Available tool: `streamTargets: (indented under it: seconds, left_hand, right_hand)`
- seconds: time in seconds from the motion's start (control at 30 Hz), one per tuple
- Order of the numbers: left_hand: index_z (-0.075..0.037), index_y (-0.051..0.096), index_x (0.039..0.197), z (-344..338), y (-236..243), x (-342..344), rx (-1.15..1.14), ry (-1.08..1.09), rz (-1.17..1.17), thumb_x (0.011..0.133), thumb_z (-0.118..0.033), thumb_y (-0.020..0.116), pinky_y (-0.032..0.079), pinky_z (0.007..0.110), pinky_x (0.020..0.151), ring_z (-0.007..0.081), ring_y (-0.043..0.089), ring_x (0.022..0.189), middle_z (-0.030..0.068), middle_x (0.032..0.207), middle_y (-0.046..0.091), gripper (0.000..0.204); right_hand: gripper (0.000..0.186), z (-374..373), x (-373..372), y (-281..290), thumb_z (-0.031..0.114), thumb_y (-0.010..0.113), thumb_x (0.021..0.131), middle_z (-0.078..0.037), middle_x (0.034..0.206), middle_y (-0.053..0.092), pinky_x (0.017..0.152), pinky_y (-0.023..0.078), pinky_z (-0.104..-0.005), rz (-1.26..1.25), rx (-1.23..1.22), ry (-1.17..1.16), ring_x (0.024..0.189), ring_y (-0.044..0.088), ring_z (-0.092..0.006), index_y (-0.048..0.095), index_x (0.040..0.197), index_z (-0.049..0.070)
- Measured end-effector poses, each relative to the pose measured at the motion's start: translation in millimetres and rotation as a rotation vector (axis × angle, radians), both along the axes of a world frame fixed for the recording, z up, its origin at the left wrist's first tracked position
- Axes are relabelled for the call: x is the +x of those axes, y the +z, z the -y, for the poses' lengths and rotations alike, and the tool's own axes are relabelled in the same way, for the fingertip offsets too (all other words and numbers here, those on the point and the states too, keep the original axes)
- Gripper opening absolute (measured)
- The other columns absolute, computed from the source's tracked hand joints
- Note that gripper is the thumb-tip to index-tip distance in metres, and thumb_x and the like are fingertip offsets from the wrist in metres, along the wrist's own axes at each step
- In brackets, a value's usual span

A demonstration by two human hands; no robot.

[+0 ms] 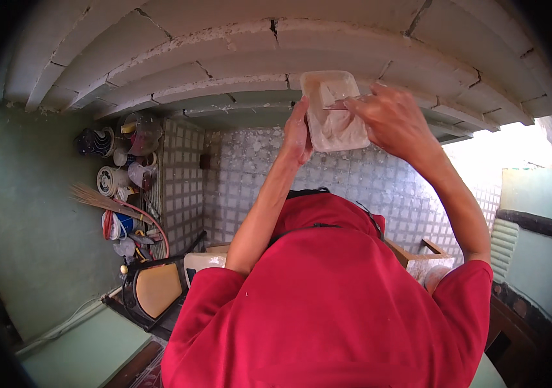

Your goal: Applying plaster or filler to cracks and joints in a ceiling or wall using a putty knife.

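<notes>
Shallow white tray (310, 119) held up ahead of the red shirt (328, 297), its long axis pointing away from the body.
The far end leans slightly left; pale paste (344, 129) lies inside. The left hand (297, 134) grips the tray's left long side; the right hand (393, 121), over its right side, pinches a thin, flat tool (336, 105) whose visible end points left across the tray's width.

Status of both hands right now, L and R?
Left hand: holding a white, round-cornered rectangular tray by its left side.
Right hand: closed, holding a flat, pale-bladed scraper over the tray.
</notes>
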State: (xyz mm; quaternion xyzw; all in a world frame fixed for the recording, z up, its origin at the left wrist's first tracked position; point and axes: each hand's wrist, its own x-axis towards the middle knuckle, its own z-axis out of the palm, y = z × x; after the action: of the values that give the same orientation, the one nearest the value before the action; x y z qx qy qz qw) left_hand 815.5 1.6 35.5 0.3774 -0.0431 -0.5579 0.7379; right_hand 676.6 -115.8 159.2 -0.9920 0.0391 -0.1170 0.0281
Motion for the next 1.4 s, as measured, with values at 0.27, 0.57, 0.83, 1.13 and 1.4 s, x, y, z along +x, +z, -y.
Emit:
streamTargets:
  seconds: [0.27, 0.57, 0.83, 1.13, 1.4]
  left_hand:
    - [-0.007, 0.042, 0.131, 6, -15, -2, 0.023, 0.091, 0.046, 0.102, -0.042, 0.039, 0.05, 0.038, 0.094, 0.0209, 0.056, 0.114, 0.0103, 0.126, 0.053, 0.045]
    - [-0.004, 0.04, 0.139, 5, -18, 2, -0.053, 0.073, 0.008, 0.102, -0.041, 0.038, 0.048, 0.041, 0.101, 0.0239, 0.055, 0.121, 0.011, 0.135, 0.052, 0.052]
    - [-0.004, 0.039, 0.14, 3, -15, 6, -0.033, 0.085, -0.006, 0.102, -0.042, 0.037, 0.048, 0.042, 0.101, 0.0256, 0.055, 0.121, 0.0122, 0.136, 0.051, 0.054]
    - [-0.007, 0.041, 0.123, 4, -20, 12, -0.042, 0.093, 0.047, 0.102, -0.042, 0.041, 0.053, 0.038, 0.091, 0.021, 0.058, 0.111, 0.0108, 0.123, 0.053, 0.04]
    - [-0.01, 0.04, 0.117, -8, -17, 18, -0.047, 0.05, 0.014, 0.102, -0.043, 0.041, 0.055, 0.036, 0.085, 0.0186, 0.06, 0.107, 0.009, 0.117, 0.055, 0.036]
  right_hand:
    - [0.019, -33, 18, -13, 0.006, 0.055, 0.072, -0.024, 0.073, 0.063, 0.068, 0.049, -0.0513, -0.147, 0.26, -0.185, 0.077, 0.062, -0.043, 0.061, 0.088, -0.002]
    - [0.027, -7, 27, -9, 0.019, 0.055, 0.08, -0.026, 0.082, 0.063, 0.074, 0.048, -0.0464, 0.188, 0.53, -0.296, 0.077, 0.061, -0.043, 0.065, 0.095, -0.002]
    - [0.029, 28, 16, -31, 0.018, 0.049, 0.08, -0.025, 0.092, 0.064, 0.083, 0.045, -0.0501, 0.11, 0.643, -0.329, 0.091, 0.056, -0.0468, 0.066, 0.096, 0.0]
    - [0.017, -30, 31, -15, 0.009, 0.052, 0.08, -0.024, 0.081, 0.065, 0.073, 0.051, -0.0498, -0.06, 0.38, -0.171, 0.077, 0.063, -0.0441, 0.062, 0.085, -0.004]
    - [0.028, -4, 29, -14, 0.021, 0.058, 0.088, -0.023, 0.086, 0.067, 0.072, 0.05, -0.0369, 0.163, 0.729, -0.286, 0.076, 0.066, -0.0339, 0.066, 0.103, -0.002]
